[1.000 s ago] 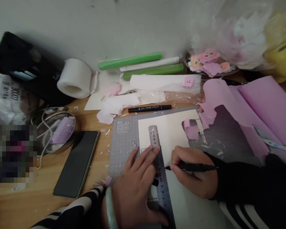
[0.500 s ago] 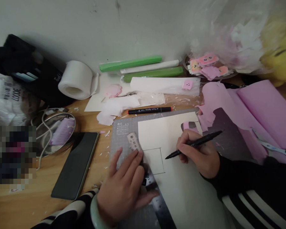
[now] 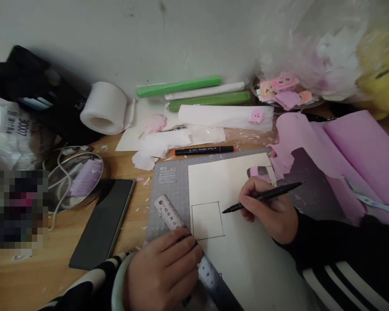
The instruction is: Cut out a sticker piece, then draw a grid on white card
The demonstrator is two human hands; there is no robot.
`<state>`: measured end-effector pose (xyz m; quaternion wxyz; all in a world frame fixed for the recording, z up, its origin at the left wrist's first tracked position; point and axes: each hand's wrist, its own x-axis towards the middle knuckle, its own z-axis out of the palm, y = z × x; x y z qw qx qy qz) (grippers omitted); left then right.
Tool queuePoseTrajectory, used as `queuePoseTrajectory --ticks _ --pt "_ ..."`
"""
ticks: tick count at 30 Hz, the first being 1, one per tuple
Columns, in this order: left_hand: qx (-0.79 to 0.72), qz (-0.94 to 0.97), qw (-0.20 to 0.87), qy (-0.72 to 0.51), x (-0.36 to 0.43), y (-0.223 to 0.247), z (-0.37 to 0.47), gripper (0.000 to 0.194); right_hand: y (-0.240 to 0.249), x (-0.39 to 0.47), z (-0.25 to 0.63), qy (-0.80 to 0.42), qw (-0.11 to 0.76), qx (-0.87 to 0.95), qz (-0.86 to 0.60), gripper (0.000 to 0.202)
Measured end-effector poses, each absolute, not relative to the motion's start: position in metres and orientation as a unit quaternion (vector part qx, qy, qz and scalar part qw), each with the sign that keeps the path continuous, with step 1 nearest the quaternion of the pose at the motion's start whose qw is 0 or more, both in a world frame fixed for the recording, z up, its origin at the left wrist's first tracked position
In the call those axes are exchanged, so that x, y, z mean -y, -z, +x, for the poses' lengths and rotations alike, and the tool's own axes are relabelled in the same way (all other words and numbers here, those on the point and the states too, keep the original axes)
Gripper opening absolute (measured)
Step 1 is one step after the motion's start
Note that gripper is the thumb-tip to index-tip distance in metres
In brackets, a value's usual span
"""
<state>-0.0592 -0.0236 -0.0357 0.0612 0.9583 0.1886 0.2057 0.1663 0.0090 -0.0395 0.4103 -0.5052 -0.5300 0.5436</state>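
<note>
A person's two hands work at a cluttered wooden desk (image 3: 35, 280). The left hand (image 3: 160, 272) lies on a steel ruler (image 3: 181, 233), fingers (image 3: 181, 250) curled together and pressed down on its middle. The ruler lies slanted, partly on a grey cutting mat (image 3: 168, 190) and partly over the left edge of a cream sheet of paper (image 3: 233, 172).

The right hand (image 3: 269, 211) holds a slim black pen (image 3: 262, 197), fingers clamped around the barrel — the tip points left and hovers just to the right of a small square outline drawn on the paper (image 3: 207, 220).

Beyond the mat lies a black marker with a red end (image 3: 204, 150), then rolls of green and white material (image 3: 178, 86) along the wall. A roll of white tape (image 3: 103, 108) sits further left. A dark smartphone (image 3: 103, 220) lies face up left of the mat, near a round mirror (image 3: 74, 177). Pink sheets of paper (image 3: 359, 147) spread across the right side of the desk.
</note>
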Motion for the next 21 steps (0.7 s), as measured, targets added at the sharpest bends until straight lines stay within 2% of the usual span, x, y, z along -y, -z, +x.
queuePoseTrajectory --ticks 9,14,21 --pt "-0.204 0.955 0.031 -0.213 0.0256 0.0345 -0.0592 0.035 0.0405 -0.0098 0.1653 -0.546 0.399 0.529 -0.513 0.013" --pt "-0.238 0.949 0.019 -0.206 0.0264 0.0354 -0.0552 0.026 0.0398 -0.0096 0.1651 -0.542 0.394 0.530 -0.519 0.013" --pt "-0.309 0.932 0.029 -0.187 0.0231 0.0342 -0.0526 0.023 0.0403 -0.0097 0.1650 -0.538 0.397 0.540 -0.511 0.013"
